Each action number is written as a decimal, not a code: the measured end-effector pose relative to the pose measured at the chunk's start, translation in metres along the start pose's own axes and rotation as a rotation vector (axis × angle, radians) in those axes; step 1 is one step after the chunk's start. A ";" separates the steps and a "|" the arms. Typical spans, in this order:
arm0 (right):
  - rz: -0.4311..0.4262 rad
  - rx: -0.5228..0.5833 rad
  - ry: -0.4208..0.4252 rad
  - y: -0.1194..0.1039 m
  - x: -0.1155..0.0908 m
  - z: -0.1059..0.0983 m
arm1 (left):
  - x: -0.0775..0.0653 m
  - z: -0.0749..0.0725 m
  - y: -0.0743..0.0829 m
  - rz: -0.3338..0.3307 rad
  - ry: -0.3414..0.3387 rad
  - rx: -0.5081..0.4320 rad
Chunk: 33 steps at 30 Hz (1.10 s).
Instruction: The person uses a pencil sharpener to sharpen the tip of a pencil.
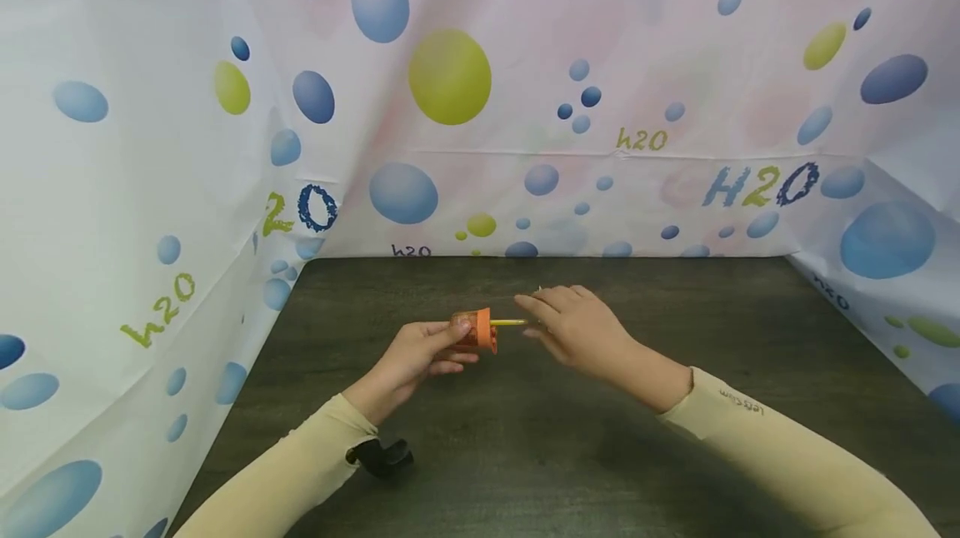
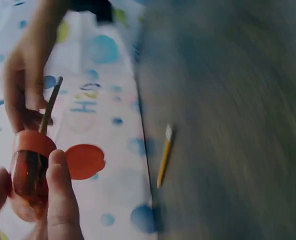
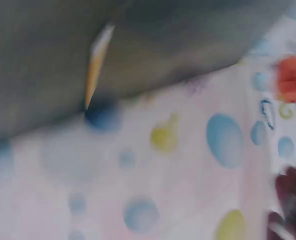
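My left hand grips an orange pencil sharpener with a see-through body, held on its side above the table. Its round orange lid stands open in the left wrist view. A yellow pencil sticks out of the sharpener towards my right hand. Around the pencil's outer end, the right thumb and fingers stand apart, not visibly pinching it. In the left wrist view the fingers are behind the pencil; whether they touch it is unclear. The right wrist view is blurred and shows the sharpener at its edge.
A second yellow pencil lies on the dark table, near its back edge; the right hand mostly hides it in the head view. A black strap hangs by the left sleeve. Printed white sheets enclose the back and sides.
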State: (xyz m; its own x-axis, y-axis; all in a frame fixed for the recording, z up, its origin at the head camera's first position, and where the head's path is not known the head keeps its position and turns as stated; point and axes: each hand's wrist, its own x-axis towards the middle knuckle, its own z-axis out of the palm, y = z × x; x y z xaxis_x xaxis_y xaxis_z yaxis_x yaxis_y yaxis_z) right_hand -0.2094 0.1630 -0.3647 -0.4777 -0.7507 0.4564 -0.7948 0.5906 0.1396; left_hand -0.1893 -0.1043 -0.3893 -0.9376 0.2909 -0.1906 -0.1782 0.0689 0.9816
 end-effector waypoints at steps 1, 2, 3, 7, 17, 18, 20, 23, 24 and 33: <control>-0.079 -0.172 0.102 -0.001 -0.002 0.002 | 0.000 0.000 0.001 -0.047 -0.018 -0.066; -0.153 -0.299 0.189 0.000 -0.005 0.006 | 0.000 0.000 0.001 -0.091 -0.038 -0.127; -0.215 -0.375 0.245 0.001 -0.007 0.009 | -0.001 0.000 0.002 -0.130 -0.061 -0.181; -0.328 -0.444 0.314 0.002 -0.010 0.015 | -0.004 0.002 0.003 -0.194 -0.127 -0.257; -0.004 0.087 0.049 -0.011 -0.008 0.008 | -0.003 0.000 -0.004 0.064 -0.091 0.123; 0.072 0.218 -0.034 -0.012 -0.006 0.005 | -0.002 -0.001 -0.004 0.118 -0.070 0.202; 0.228 0.487 -0.176 -0.011 -0.004 0.001 | -0.001 -0.002 -0.004 0.220 -0.033 0.347; 0.440 0.900 -0.372 -0.003 -0.003 -0.003 | 0.000 -0.004 -0.004 0.336 -0.037 0.479; 0.488 1.024 -0.434 0.000 -0.003 -0.004 | 0.000 -0.004 -0.004 0.362 -0.047 0.502; 0.637 1.521 -0.715 0.013 -0.003 -0.005 | -0.002 -0.010 -0.005 0.452 -0.069 0.546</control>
State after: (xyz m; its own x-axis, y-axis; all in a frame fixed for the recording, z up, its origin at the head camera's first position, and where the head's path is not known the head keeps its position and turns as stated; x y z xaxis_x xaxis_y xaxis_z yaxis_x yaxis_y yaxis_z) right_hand -0.2164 0.1742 -0.3601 -0.5412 -0.7525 -0.3754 0.1424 0.3579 -0.9228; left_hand -0.1891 -0.1144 -0.3932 -0.8603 0.4621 0.2153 0.4152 0.3901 0.8219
